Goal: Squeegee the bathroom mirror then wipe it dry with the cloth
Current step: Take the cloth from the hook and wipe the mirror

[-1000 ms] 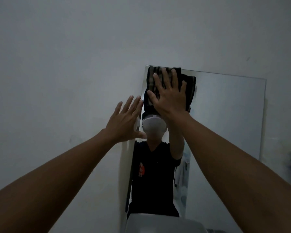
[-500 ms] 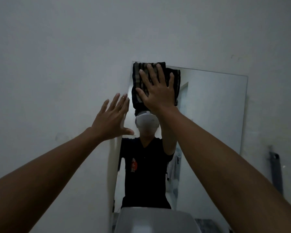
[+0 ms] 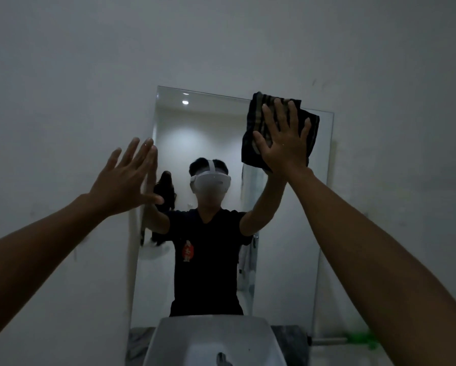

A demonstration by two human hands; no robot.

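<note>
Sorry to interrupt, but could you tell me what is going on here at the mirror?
A person is wiping the wall mirror dry. The right hand presses a dark striped cloth flat against the glass near the top right corner, palm open, fingers spread. The left hand is open and empty, raised by the mirror's left edge. A white sink sits below. A tool with a green end, possibly the squeegee, lies low at the right.

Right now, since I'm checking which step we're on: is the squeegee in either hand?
No: the right hand presses a dark cloth flat against the mirror, and the left hand is open and empty.
</note>
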